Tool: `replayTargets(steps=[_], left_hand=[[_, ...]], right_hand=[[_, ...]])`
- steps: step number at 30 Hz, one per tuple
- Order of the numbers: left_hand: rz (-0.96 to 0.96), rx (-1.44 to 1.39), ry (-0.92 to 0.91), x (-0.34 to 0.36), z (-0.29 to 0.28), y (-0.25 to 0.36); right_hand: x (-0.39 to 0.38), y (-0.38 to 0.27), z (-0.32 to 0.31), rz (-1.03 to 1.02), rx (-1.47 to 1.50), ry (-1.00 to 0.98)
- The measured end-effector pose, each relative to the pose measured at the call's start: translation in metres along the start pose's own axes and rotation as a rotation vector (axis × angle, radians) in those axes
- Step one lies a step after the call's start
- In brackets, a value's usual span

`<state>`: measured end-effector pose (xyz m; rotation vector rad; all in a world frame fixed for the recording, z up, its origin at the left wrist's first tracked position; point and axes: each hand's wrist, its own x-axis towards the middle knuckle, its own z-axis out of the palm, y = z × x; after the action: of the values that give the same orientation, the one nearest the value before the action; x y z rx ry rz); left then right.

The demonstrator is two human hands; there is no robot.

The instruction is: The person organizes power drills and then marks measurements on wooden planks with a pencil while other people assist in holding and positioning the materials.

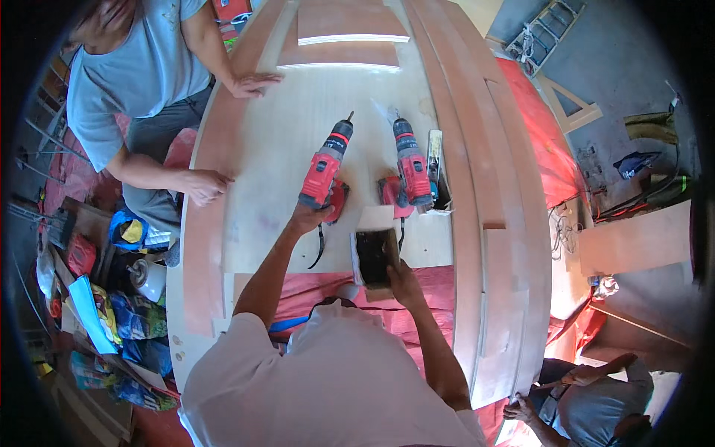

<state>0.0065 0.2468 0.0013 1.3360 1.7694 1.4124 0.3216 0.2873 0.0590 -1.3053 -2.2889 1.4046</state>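
Note:
My left hand [310, 217] grips a red-and-black cordless drill [324, 171] at its lower part, bit pointing away from me. A second red-and-black drill [410, 164] lies to its right, beside a narrow open box [436, 160] holding small items. In my right hand [402, 283] is an open cardboard box [376, 253] with a dark interior, its contents too small to tell. Both drills and the narrow box are on a pale wooden board [253, 238].
Long panels [495, 164] line the right, smaller panels [350, 22] the far end. A co-worker [145, 74] at the left has both hands by the board; another [596, 402] works at the lower right. Bags [141, 320] clutter the left; a ladder [544, 37] lies top right.

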Motion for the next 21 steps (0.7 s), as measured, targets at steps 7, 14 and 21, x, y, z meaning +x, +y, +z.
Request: replayTargets(steps=[7, 14, 21], left_hand=[[-0.005, -0.075, 0.052, -0.023, -0.046, -0.014], [-0.063, -0.300, 0.035, -0.022, -0.050, -0.021], [0.155, -0.176, 0.163, -0.003, -0.051, -0.036]], right_hand=[[0.069, -0.023, 0.032, -0.021, -0.046, 0.042], [0.059, -0.002, 0.033, 0.113, 0.013, 0.061], [-0.006, 0.005, -0.016, 0.206, 0.310, -0.133]])
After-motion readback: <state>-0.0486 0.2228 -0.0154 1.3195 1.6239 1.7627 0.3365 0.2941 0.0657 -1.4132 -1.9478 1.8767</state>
